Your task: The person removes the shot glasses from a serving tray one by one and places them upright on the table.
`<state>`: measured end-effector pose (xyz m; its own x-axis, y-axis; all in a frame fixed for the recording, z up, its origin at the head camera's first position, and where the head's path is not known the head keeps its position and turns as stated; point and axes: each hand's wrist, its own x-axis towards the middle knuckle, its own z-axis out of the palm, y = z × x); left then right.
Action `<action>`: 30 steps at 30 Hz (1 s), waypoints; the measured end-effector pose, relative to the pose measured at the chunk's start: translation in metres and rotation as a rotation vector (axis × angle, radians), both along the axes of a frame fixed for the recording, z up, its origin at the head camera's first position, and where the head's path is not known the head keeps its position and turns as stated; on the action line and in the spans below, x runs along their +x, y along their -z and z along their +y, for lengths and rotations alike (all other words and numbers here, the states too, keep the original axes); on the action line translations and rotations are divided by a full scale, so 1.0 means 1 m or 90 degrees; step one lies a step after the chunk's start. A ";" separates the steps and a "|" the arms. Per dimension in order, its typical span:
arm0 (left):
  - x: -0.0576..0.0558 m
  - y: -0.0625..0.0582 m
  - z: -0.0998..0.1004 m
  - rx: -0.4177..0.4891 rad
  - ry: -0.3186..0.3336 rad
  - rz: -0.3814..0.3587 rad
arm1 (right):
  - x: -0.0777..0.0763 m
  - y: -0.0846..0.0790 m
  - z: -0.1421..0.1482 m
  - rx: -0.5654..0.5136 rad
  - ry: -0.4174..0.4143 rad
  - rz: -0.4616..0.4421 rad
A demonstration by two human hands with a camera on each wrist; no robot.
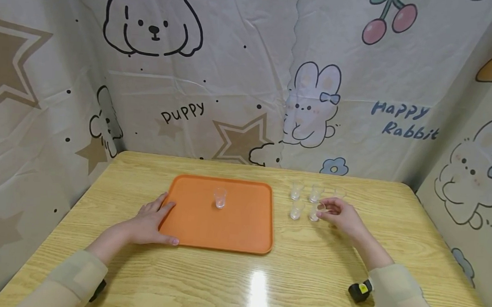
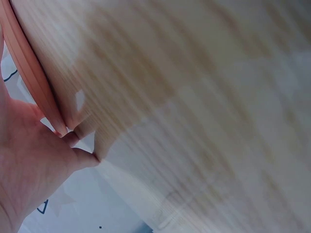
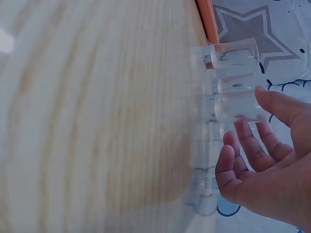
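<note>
A small clear cup (image 1: 219,198) stands upright on an orange tray (image 1: 241,228). My left hand (image 1: 149,220) rests at the tray's left side with its fingers spread, the thumb at the near left corner; the left wrist view has this hand (image 2: 39,150) beside the tray rim (image 2: 34,68). Several more clear cups stand on the table right of the tray, in two rows. There my right hand (image 1: 342,217) pinches the near-row cup (image 3: 235,106) between thumb and fingertips. That cup stands upright on the table.
A back-row cup (image 1: 296,191), another back-row cup (image 1: 316,193) and a third (image 1: 339,193) stand close by the right hand. One near-row cup (image 1: 296,210) sits just left of the pinched one. Printed cloth (image 1: 233,91) hangs behind the wooden table (image 1: 204,282).
</note>
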<state>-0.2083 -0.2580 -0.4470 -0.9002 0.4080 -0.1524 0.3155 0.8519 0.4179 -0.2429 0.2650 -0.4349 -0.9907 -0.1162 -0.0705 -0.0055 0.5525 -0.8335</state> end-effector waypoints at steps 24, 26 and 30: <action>0.000 0.003 -0.002 0.003 0.007 0.003 | 0.014 -0.076 -0.020 0.060 -0.045 0.021; 0.000 0.002 -0.002 0.003 0.007 0.004 | 0.014 -0.082 -0.024 0.062 -0.047 0.024; 0.000 0.001 -0.001 0.003 0.010 0.007 | 0.012 -0.093 -0.033 0.063 -0.052 0.034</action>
<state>-0.2084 -0.2588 -0.4483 -0.8953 0.4226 -0.1410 0.3330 0.8451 0.4183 -0.2305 0.2325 -0.3420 -0.9810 -0.1910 -0.0331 -0.0963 0.6282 -0.7720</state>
